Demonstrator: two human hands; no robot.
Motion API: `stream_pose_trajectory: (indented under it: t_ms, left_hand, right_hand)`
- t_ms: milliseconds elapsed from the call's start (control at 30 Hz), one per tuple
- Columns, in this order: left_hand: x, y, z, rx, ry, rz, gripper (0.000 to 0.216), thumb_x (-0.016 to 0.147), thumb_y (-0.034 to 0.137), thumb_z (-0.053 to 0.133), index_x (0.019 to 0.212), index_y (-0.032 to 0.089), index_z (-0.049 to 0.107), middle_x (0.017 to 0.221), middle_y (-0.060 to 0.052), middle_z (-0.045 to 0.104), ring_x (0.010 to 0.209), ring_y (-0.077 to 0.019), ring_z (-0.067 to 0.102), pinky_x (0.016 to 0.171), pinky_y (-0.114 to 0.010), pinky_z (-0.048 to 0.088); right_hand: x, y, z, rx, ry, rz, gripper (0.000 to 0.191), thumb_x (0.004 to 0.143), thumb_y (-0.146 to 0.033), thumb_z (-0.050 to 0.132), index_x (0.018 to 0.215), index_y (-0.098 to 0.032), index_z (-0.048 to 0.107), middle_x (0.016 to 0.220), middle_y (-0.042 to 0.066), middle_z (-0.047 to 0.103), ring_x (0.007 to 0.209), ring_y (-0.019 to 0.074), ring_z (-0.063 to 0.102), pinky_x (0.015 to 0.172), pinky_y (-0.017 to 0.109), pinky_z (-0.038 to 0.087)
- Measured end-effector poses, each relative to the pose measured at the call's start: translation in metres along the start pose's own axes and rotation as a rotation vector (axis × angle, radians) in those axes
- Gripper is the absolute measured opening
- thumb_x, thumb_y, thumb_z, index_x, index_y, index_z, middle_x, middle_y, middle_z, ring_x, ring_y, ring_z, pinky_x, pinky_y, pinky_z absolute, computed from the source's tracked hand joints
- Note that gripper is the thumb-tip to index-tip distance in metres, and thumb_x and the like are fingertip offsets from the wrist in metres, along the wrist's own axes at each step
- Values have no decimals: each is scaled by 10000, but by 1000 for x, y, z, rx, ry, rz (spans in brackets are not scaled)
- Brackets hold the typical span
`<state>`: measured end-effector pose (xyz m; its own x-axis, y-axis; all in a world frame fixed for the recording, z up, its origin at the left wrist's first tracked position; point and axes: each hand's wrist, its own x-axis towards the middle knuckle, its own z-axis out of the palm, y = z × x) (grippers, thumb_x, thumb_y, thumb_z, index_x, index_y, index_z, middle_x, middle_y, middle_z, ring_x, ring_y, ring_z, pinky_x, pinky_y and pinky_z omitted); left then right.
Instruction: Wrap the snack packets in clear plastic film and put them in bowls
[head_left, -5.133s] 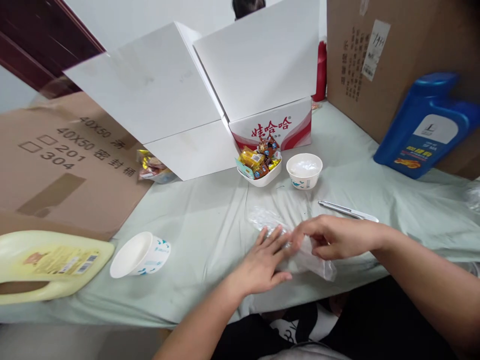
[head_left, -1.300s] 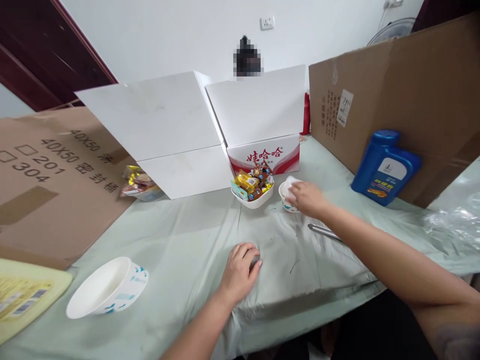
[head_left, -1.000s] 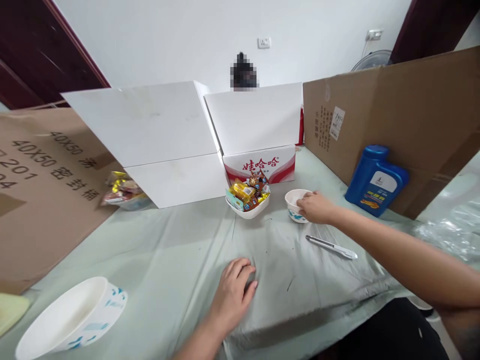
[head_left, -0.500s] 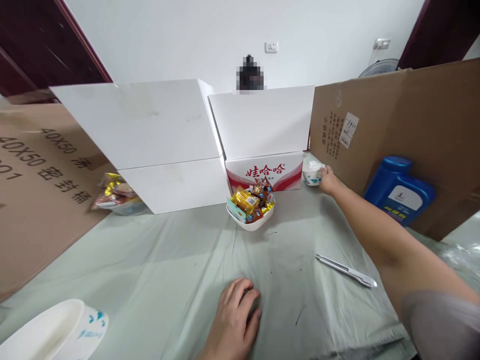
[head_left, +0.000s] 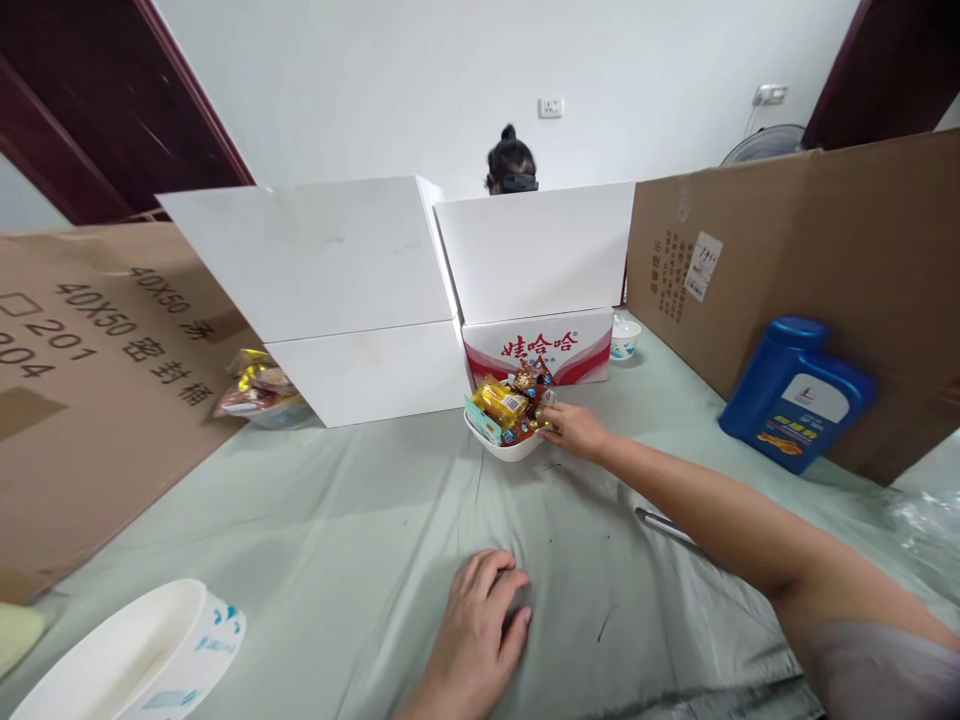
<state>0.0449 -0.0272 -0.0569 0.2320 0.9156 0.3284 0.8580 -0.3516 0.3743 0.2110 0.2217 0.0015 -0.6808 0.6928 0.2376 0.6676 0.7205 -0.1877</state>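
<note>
A white bowl (head_left: 510,452) full of wrapped snacks stands mid-table; among them are a yellow packet (head_left: 501,402) and brown packets (head_left: 531,378). At its right side is my right hand (head_left: 576,430), fingers pinched together at the snacks by the rim; what they grip, if anything, is hidden. Closer to me, my left hand (head_left: 484,625) rests on the cloth, holding nothing, its fingers apart and slightly bent. A small patterned paper bowl (head_left: 624,347) stands farther back on the right. Partly under my right forearm lies a slim metallic tool (head_left: 664,524).
White boxes (head_left: 360,330) form a wall at the back, a person's head (head_left: 511,165) behind them. Cardboard boxes (head_left: 112,400) flank both sides. A blue jug (head_left: 795,395) stands right. A clear container of snacks (head_left: 270,395) is left, a large paper tub (head_left: 127,650) front left.
My right hand has left the small paper bowl and moved left and nearer, to the right side of the snack bowl. My left hand stays on the cloth. The view has shifted slightly.
</note>
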Motion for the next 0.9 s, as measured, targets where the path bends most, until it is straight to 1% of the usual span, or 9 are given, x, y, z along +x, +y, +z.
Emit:
stream_pose_trajectory:
  t_ms: [100, 167, 233, 333, 467, 567, 633, 733, 900]
  left_hand:
    - [0, -1, 1, -8, 13, 8, 190, 836, 142, 537, 992, 212, 619, 1079, -94, 596, 1036, -264, 560, 870, -432, 526]
    - [0, -2, 2, -9, 30, 15, 188, 833, 145, 537, 988, 214, 619, 1074, -96, 600, 1028, -266, 564, 865, -437, 526]
    - [1, -2, 4, -4, 42, 17, 185, 835, 150, 534, 987, 213, 618, 1074, -98, 602, 1022, -269, 569, 856, -440, 526]
    - [2, -1, 5, 4, 46, 17, 174, 840, 155, 532, 981, 212, 617, 1076, -94, 608, 1026, -271, 571, 861, -444, 523]
    - [4, 0, 2, -19, 37, 11, 164, 839, 158, 544, 971, 216, 622, 1060, -87, 619, 1012, -263, 581, 863, -433, 526]
    - [4, 1, -2, -48, 28, 8, 159, 834, 153, 554, 963, 212, 625, 1062, -89, 622, 1014, -260, 584, 868, -429, 528]
    - [4, 0, -3, -60, 26, 8, 166, 826, 141, 559, 961, 209, 627, 1067, -89, 621, 1021, -259, 582, 871, -430, 528]
    - [3, 0, -3, -66, 36, 18, 191, 813, 128, 560, 971, 208, 630, 1063, -86, 619, 1025, -259, 579, 875, -438, 528]
    - [0, 1, 0, -36, 46, 33, 222, 836, 147, 534, 1015, 223, 642, 1078, -90, 611, 1038, -264, 577, 864, -443, 538]
  right_hand:
    - [-5, 3, -4, -41, 6, 29, 236, 977, -302, 472, 1036, -184, 667, 1045, 100, 662, 920, 211, 632, 751, 289, 435]
    - [-11, 3, -7, -66, -4, 37, 221, 970, -294, 484, 1034, -187, 666, 1061, 99, 657, 925, 211, 635, 756, 290, 445]
    - [-17, 0, -8, -81, -10, 29, 218, 943, -294, 538, 1114, -202, 638, 1154, 98, 626, 990, 209, 621, 790, 287, 456]
    - [-16, -12, -2, -94, -20, 7, 348, 923, -337, 582, 1254, -232, 560, 1255, 98, 568, 1095, 210, 584, 847, 288, 466]
    - [-2, -30, 8, -121, -53, 33, 302, 932, -385, 554, 1147, -187, 629, 1165, 125, 587, 1044, 234, 609, 827, 306, 489]
    - [1, -32, 7, -146, -56, 52, 282, 938, -377, 539, 1099, -177, 655, 1178, 140, 575, 1072, 248, 602, 841, 313, 487]
    - [-6, -25, 1, -162, -62, 67, 271, 935, -367, 547, 1097, -181, 660, 1190, 136, 574, 1048, 241, 615, 832, 308, 488]
    - [-31, -4, -10, -188, -75, 107, 264, 940, -370, 541, 1088, -190, 664, 1204, 120, 579, 994, 220, 636, 813, 295, 489]
    - [-87, 51, -32, -238, -56, 264, 276, 952, -368, 509, 1065, -170, 664, 1234, 131, 566, 970, 217, 640, 797, 296, 494]
